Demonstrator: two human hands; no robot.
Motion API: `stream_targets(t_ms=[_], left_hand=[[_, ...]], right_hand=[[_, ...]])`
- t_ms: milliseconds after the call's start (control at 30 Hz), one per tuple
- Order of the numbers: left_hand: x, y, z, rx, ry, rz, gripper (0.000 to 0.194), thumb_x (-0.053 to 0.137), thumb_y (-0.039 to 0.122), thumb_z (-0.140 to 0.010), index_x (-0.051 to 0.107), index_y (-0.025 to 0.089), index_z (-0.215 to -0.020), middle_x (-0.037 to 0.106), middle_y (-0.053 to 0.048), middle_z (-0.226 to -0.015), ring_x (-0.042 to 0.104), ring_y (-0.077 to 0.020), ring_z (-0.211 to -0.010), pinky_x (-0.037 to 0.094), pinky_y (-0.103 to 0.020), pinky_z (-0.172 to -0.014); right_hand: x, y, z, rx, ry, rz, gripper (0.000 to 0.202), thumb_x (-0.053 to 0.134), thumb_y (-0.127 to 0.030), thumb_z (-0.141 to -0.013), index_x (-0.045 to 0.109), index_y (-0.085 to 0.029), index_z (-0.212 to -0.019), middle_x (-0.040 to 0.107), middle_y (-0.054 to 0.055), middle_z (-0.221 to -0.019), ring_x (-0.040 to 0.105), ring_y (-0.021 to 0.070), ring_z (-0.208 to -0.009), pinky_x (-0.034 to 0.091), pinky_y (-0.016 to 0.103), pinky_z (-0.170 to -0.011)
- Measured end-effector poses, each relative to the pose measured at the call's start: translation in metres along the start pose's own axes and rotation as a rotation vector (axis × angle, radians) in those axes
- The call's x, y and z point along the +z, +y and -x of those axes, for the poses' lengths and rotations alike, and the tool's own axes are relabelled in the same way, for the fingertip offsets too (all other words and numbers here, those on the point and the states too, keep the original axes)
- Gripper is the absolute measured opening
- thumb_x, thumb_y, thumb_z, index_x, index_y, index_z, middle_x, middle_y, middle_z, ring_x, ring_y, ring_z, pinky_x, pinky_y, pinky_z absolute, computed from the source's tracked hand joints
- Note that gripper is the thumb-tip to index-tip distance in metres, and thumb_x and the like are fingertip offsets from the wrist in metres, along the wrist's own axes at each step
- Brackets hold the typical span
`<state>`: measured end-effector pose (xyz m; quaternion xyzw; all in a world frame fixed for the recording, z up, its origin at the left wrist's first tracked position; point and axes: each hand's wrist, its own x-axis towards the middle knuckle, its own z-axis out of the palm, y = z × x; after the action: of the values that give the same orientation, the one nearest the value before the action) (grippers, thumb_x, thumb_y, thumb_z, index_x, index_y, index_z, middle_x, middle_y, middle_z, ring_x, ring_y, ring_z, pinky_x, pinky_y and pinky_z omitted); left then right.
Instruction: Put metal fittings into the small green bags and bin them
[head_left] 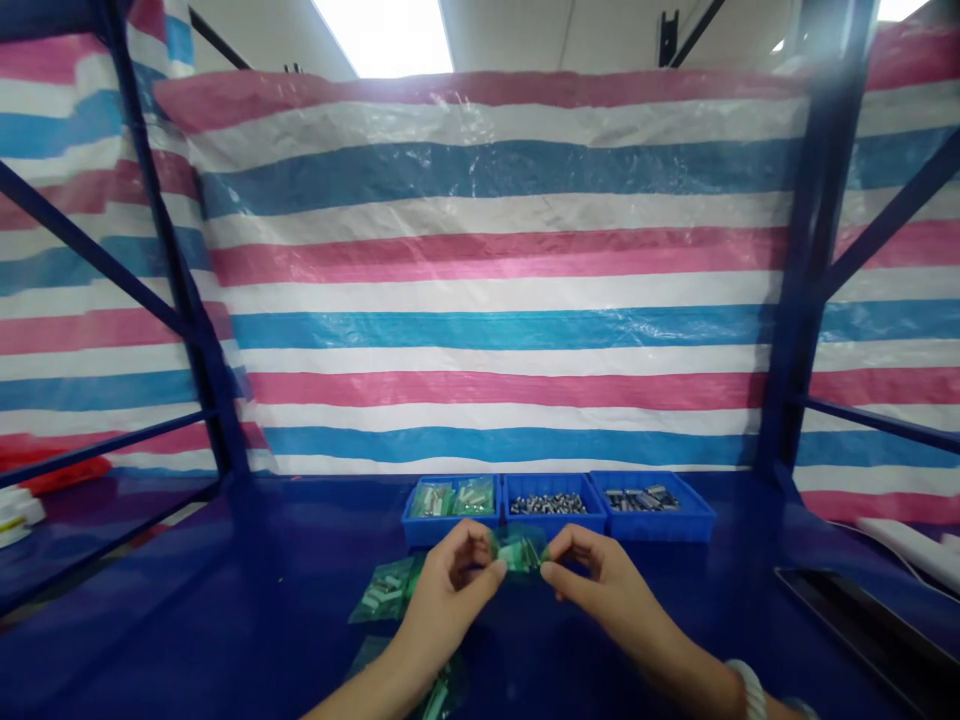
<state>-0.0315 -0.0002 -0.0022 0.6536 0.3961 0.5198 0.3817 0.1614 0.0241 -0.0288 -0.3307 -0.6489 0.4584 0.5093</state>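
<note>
Between my two hands, above the blue table, is a small clear green-tinted plastic bag point(519, 553) with pale and dark pieces inside. My left hand point(459, 580) pinches its left edge between thumb and fingers. On the opposite edge, my right hand point(589, 570) grips it the same way. Another green-tinted bag of pale pieces point(384, 590) lies just left of my left hand. Beneath my left forearm a further bag point(439, 695) is partly covered.
Three blue bins stand in a row behind my hands: one with filled bags point(453, 498), one with small metal parts point(547, 504), one with longer metal pieces point(642, 498). A dark flat device point(862, 620) lies right. Blue posts rise either side before a striped sheet point(495, 330).
</note>
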Motion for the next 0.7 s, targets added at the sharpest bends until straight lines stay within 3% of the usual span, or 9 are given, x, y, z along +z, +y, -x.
stream_targets(t_ms=[100, 200, 300, 400, 500, 600, 700], left_hand=[[-0.003, 0.005, 0.0, 0.466, 0.067, -0.323, 0.012, 0.059, 0.009, -0.08, 0.058, 0.02, -0.075, 0.059, -0.001, -0.081, 0.058, -0.0168, -0.08, 0.046, -0.032, -0.073], [-0.007, 0.012, 0.003, 0.945, 0.159, -0.586, 0.023, 0.059, -0.002, -0.077, 0.064, 0.021, -0.076, 0.061, -0.001, -0.079, 0.056, -0.0173, -0.081, 0.047, -0.037, -0.08], [-0.01, 0.015, 0.008, 1.187, 0.262, -0.714, 0.026, 0.065, -0.002, -0.074, 0.069, 0.024, -0.081, 0.063, 0.002, -0.074, 0.053, -0.0171, -0.076, 0.047, -0.041, -0.084], [-0.012, 0.014, 0.014, 1.15, 0.33, -0.772, 0.033, 0.072, 0.004, -0.071, 0.071, 0.033, -0.087, 0.066, 0.003, -0.069, 0.054, -0.0189, -0.073, 0.047, -0.042, -0.083], [-0.012, 0.013, 0.017, 0.976, 0.264, -0.737, 0.033, 0.073, 0.005, -0.069, 0.07, 0.035, -0.084, 0.067, 0.002, -0.071, 0.057, -0.0208, -0.072, 0.046, -0.043, -0.084], [-0.007, 0.014, 0.014, 0.654, 0.115, -0.576, 0.026, 0.066, 0.008, -0.074, 0.065, 0.03, -0.087, 0.066, -0.001, -0.076, 0.059, -0.0212, -0.074, 0.045, -0.04, -0.083], [-0.001, 0.014, 0.008, 0.304, 0.044, -0.374, 0.019, 0.064, 0.018, -0.079, 0.059, 0.026, -0.096, 0.062, -0.002, -0.077, 0.059, -0.0208, -0.075, 0.045, -0.034, -0.076]], right_hand=[[-0.003, -0.013, 0.004, -0.399, 0.099, 0.282, 0.008, 0.063, -0.014, -0.079, 0.06, -0.02, -0.074, 0.062, 0.004, -0.087, 0.061, 0.0192, -0.085, 0.051, 0.035, -0.076], [-0.008, -0.021, 0.011, -0.808, 0.227, 0.566, 0.019, 0.057, -0.003, -0.082, 0.063, -0.021, -0.079, 0.06, 0.005, -0.095, 0.057, 0.0207, -0.094, 0.048, 0.039, -0.082], [-0.012, -0.022, 0.018, -1.058, 0.313, 0.689, 0.027, 0.057, 0.003, -0.08, 0.065, -0.022, -0.088, 0.059, 0.005, -0.097, 0.057, 0.0212, -0.093, 0.049, 0.04, -0.081], [-0.013, -0.019, 0.024, -1.042, 0.345, 0.722, 0.031, 0.06, 0.0, -0.079, 0.065, -0.028, -0.091, 0.059, 0.004, -0.098, 0.057, 0.024, -0.093, 0.05, 0.043, -0.079], [-0.011, -0.02, 0.023, -0.91, 0.274, 0.71, 0.028, 0.06, -0.004, -0.079, 0.063, -0.031, -0.088, 0.064, 0.004, -0.096, 0.058, 0.0267, -0.095, 0.05, 0.046, -0.082], [-0.008, -0.021, 0.016, -0.695, 0.176, 0.581, 0.019, 0.057, -0.007, -0.08, 0.059, -0.026, -0.081, 0.065, 0.004, -0.083, 0.06, 0.0258, -0.088, 0.049, 0.044, -0.08], [-0.004, -0.018, 0.007, -0.4, 0.138, 0.405, 0.009, 0.058, -0.014, -0.079, 0.057, -0.023, -0.077, 0.062, 0.004, -0.077, 0.06, 0.0224, -0.078, 0.049, 0.038, -0.072]])
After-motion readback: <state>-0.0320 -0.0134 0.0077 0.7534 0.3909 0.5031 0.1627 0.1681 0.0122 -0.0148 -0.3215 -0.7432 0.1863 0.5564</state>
